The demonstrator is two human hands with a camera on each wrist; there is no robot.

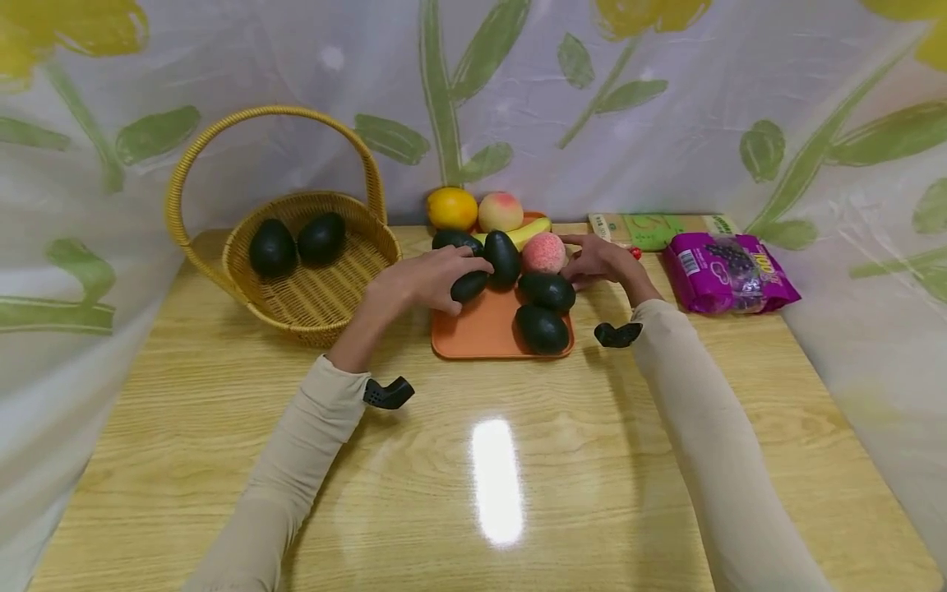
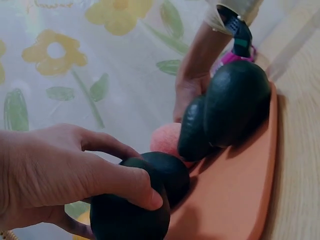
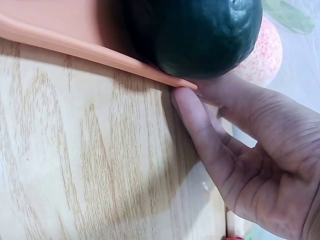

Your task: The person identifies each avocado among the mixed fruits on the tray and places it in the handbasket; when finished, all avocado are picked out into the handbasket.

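Note:
My left hand (image 1: 436,279) grips a dark green avocado (image 2: 130,215) at the left side of the orange tray (image 1: 481,329), thumb on top in the left wrist view. Another avocado (image 1: 501,259) lies just beside it, and one more (image 1: 453,239) is partly hidden behind the fingers. At the tray's right edge, my right hand (image 1: 595,261) pinches the rim, seen close up in the right wrist view. Next to that hand lie two avocados, one (image 1: 546,291) behind the other (image 1: 542,330), and a pink peach (image 1: 543,252).
A wicker basket (image 1: 318,337) with a tall handle holds two avocados (image 1: 272,248) at the left. Behind the tray's front fruit are a lemon (image 1: 451,208), a paler peach (image 1: 501,211) and a banana (image 1: 528,232). A purple grape bag (image 1: 728,274) and green package (image 1: 669,230) lie right.

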